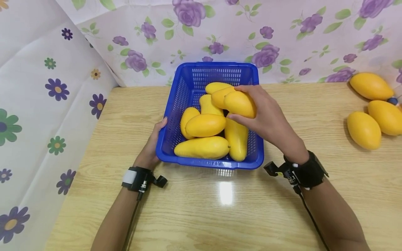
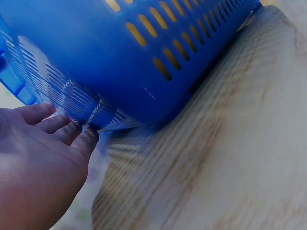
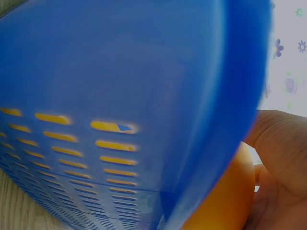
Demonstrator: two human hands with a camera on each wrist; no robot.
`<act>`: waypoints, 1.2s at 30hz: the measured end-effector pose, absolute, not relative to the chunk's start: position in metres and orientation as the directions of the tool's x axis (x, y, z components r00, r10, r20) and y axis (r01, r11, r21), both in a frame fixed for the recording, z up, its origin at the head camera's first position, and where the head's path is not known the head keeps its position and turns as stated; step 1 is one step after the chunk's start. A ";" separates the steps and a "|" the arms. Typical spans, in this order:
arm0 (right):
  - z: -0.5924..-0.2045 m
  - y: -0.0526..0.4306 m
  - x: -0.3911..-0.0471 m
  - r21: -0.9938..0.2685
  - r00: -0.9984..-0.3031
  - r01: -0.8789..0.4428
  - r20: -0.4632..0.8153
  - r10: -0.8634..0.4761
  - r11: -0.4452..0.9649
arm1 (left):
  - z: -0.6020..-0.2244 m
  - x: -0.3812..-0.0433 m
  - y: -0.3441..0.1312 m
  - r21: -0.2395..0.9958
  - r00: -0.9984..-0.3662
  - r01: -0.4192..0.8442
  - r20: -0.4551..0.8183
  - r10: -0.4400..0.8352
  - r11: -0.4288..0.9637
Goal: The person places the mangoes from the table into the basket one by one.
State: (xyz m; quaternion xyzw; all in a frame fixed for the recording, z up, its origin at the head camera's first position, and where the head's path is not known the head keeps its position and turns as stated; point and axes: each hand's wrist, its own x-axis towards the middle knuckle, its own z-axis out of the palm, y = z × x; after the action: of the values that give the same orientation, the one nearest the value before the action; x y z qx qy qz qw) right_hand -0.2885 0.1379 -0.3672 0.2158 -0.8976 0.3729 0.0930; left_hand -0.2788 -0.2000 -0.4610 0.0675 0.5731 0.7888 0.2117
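A blue plastic basket [image 1: 211,162] stands on the table, holding several yellow mangoes, some long and some rounder. My right hand [image 1: 270,113] grips a rounded orange-yellow mango [image 1: 240,104] over the basket's right side, thumb on the near side and fingers on the far side. Behind that mango another mango [image 1: 218,97] partly shows. In the right wrist view the basket's wall [image 3: 120,72] covers much of the held fruit [image 3: 225,196]. At the basket's left side my left hand [image 2: 43,158] touches the outer wall with its fingers fairly straight; its thumb is hard to make out.
Three orange-yellow mangoes lie on the table at the far right, one of them [image 1: 364,130] nearest. By them a small dark blue thing [image 1: 392,101] is partly visible. Flower-patterned sheets [image 1: 216,38] hang behind and at the left of the wooden table [image 1: 201,216].
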 end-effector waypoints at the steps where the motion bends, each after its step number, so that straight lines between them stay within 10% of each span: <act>1: -0.368 0.137 -0.289 -0.631 -0.892 -0.453 0.324 -0.316 0.629 | -0.461 -0.279 -0.200 0.932 -0.901 -0.258 -0.136 0.412 -0.255; 36: -0.386 0.120 -0.287 -0.533 -0.884 -0.454 0.370 -0.286 0.714 | -0.454 -0.276 -0.198 0.939 -0.902 -0.252 -0.140 0.408 -0.235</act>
State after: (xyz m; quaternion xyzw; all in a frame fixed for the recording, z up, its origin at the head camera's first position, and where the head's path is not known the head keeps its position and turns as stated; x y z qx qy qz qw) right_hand -0.2869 0.1200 -0.3864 0.2021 -0.9163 0.3198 0.1314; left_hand -0.2757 -0.1984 -0.4543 0.0671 0.5814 0.7829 0.2109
